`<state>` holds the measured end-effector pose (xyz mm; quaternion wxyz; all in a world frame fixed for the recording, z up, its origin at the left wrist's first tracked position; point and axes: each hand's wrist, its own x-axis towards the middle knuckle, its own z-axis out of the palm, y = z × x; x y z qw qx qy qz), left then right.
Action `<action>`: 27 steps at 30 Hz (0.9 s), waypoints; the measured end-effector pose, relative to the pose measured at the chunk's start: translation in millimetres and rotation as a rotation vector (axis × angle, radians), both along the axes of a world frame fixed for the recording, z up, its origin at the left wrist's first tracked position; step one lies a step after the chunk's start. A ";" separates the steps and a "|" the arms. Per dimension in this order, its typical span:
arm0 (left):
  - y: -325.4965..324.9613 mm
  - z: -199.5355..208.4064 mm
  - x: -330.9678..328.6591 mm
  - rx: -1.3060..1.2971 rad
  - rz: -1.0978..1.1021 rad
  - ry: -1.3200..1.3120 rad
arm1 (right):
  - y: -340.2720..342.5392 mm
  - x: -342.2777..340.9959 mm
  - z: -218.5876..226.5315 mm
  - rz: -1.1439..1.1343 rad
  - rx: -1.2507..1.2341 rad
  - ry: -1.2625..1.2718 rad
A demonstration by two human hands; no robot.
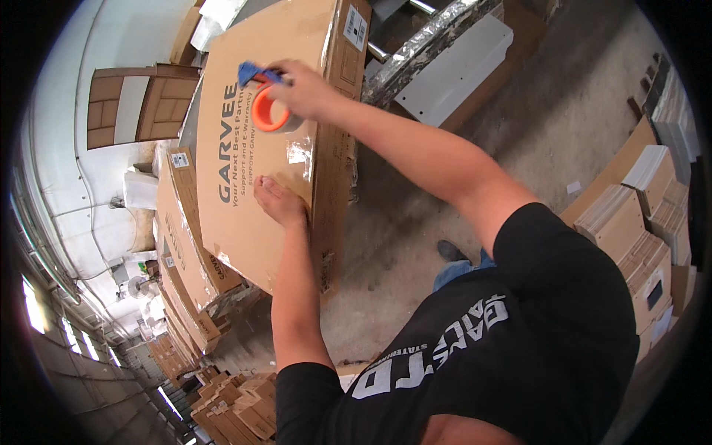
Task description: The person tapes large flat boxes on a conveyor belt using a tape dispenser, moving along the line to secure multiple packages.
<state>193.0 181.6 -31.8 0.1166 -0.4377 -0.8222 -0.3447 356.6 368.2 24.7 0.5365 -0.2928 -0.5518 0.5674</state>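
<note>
R hand (300,89) clamped on tape dispenser (265,104), L hand (278,200) flat w/ fingers apart on carton (259,156); blade hidden.

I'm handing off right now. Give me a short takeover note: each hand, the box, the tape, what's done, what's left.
Right hand: grips the tape dispenser, orange roll and blue handle, on top of the cardboard box.
Left hand: flat on the box top near its right edge, pressing down.
Done: clear tape runs between the two hands.
Left: how far the seam is taped cannot be told; check the rest.
</note>
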 end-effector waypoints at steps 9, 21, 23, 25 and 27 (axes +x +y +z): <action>8.5 5.7 6.0 -0.315 0.056 0.169 | -103.3 20.3 -199.6 -0.310 -0.516 -0.029; 1.8 12.2 7.2 -0.403 0.063 0.030 | -140.9 -1.3 -223.6 0.448 -1.213 0.428; 1.1 10.8 6.9 -0.395 0.070 0.045 | -138.3 -0.2 -229.1 0.542 -1.213 0.487; 6.5 12.7 10.6 -0.394 0.058 0.071 | -134.1 -1.3 -244.5 0.617 -1.223 0.585; 8.7 13.0 11.8 -0.403 0.050 0.074 | -128.1 -4.3 -255.1 0.680 -1.246 0.720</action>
